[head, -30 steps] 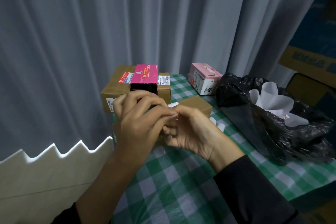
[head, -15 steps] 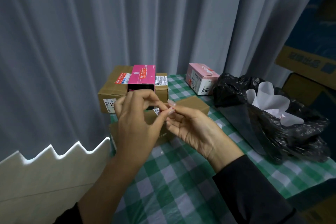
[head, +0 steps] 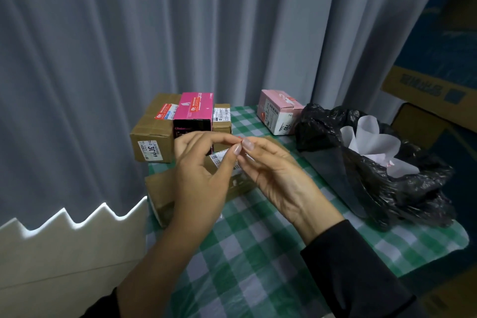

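One tiny scrap (head: 240,139), too small to ID, sits pinched btw thumb + index of left grip (head: 204,175). Right grip (head: 278,175) fingertips touch it; can't tell if they pinch. Both are above labelled brown box (head: 160,193) on checked desk (head: 245,253), black bag (head: 387,188) at right.

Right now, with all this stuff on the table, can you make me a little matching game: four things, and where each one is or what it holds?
Things:
1. bright pink box
2. pale pink box
3. black bag
4. brown parcel

Places:
A. holds white paper
B. partly hidden behind the left hand and right hand
C. flanked by brown cartons
D. alone on the checked cloth, near the curtain

Pairs: 1-C, 2-D, 3-A, 4-B
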